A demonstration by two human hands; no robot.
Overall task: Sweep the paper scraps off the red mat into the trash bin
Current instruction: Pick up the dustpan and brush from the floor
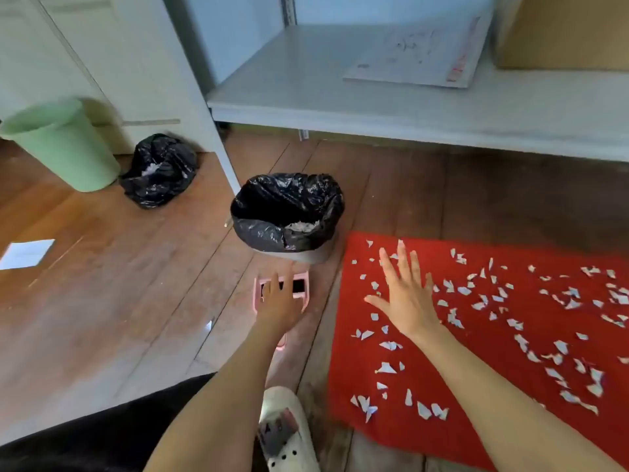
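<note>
A red mat (425, 379) lies on the wooden floor at the right, strewn with several white paper scraps (456, 318). The trash bin (287, 216), lined with a black bag and holding some scraps, stands just past the mat's far left corner. My right hand (406, 294) is spread flat, fingers straight, over the mat's left part among the scraps. My left hand (280, 303) reaches onto a pink dustpan (299, 291) lying on the floor between bin and mat; whether its fingers grip the dustpan is unclear.
A green bin (61, 144) and a loose black bag (160, 170) stand at the far left. A white shelf (408, 107) runs along the back. A white sheet (25, 253) lies on the floor at left. My white shoe (289, 434) is at the bottom.
</note>
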